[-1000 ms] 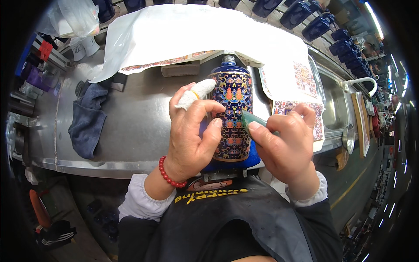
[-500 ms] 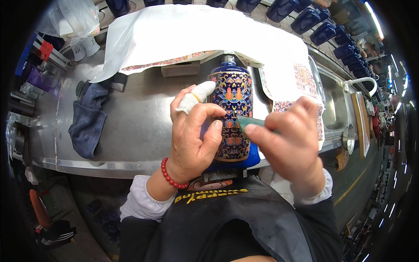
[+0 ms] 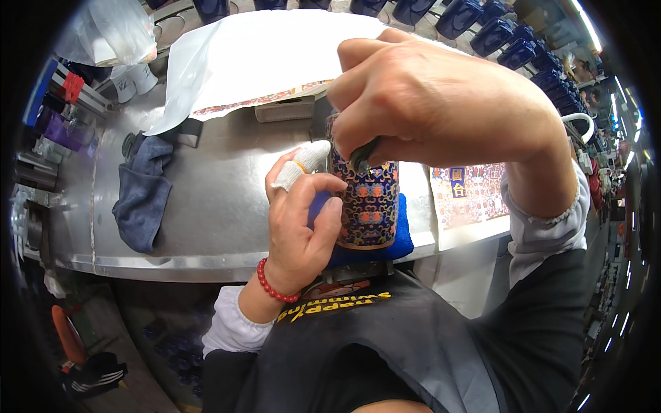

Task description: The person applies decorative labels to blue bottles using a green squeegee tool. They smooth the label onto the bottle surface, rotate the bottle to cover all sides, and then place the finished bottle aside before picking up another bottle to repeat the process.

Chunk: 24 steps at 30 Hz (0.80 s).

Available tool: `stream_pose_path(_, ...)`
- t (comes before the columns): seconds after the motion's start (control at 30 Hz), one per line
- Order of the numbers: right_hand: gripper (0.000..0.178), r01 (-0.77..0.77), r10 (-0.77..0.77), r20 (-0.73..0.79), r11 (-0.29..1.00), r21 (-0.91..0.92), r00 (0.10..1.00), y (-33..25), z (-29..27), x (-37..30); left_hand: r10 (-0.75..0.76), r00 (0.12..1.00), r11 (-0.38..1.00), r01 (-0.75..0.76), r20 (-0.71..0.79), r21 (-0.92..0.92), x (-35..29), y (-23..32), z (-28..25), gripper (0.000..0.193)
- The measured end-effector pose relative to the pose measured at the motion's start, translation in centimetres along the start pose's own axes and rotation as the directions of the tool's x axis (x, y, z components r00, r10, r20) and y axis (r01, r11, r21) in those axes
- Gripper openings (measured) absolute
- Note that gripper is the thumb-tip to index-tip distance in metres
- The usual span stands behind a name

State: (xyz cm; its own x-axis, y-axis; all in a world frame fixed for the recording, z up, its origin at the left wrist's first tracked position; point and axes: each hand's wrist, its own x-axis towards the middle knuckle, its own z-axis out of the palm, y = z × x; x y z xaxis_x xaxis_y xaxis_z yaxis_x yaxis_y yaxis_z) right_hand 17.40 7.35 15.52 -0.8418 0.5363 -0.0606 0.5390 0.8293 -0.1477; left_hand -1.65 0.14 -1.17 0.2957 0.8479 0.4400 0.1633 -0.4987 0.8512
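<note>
Head view: The dark blue, cylindrical bottle (image 3: 372,213) with an ornate orange, gold and light blue pattern lies on its side on a bright blue cloth pad (image 3: 406,230). Its location is the near edge of the grey metal desk (image 3: 220,206), base toward the person.

The right hand (image 3: 413,96) reaches over the upper part of the bottle. Its grip is closed on a dark green hand tool (image 3: 363,157), of which only a small part shows at the patterned surface. The left hand (image 3: 296,227) is at the bottle's left side; thumb and forefinger form a narrow gap, and a white fabric finger cover (image 3: 298,167) encloses one finger. Whether this grip bears on the bottle cannot be told.

The step in hand appears to be smoothing the pattern layer against the bottle wall. The next move calls for steady support at the left side and light, even pressure along the curve.

Condition of the bottle: the exposed lower wall is glossy, its motifs set in regular bands, with no evident crease. The neck and most of the upper wall are hidden by the right hand.
</note>
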Motion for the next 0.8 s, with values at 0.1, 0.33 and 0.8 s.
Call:
stream_pose_path(0.1,0.008,-0.022,0.029,0.148,0.999,-0.049,0.989,-0.7,-0.6,1.2,-0.035,0.999,0.999,0.035,-0.001,-0.004,-0.3,0.0,-0.3,0.017)
stream_pose_path(0.33,0.004,0.099,-0.067,0.139,0.966,-0.239,0.988,-2.3,-1.3,1.9,-0.070,0.998,0.993,0.070,0.004,-0.093,-0.4,-0.3,-0.4,0.017)
stream_pose_path(0.8,0.008,-0.070,0.106,0.220,0.984,-0.166,0.970,-2.0,-0.6,2.2,-0.086,0.996,0.992,0.085,0.002,-0.095,-0.7,-0.7,-0.5,0.017)
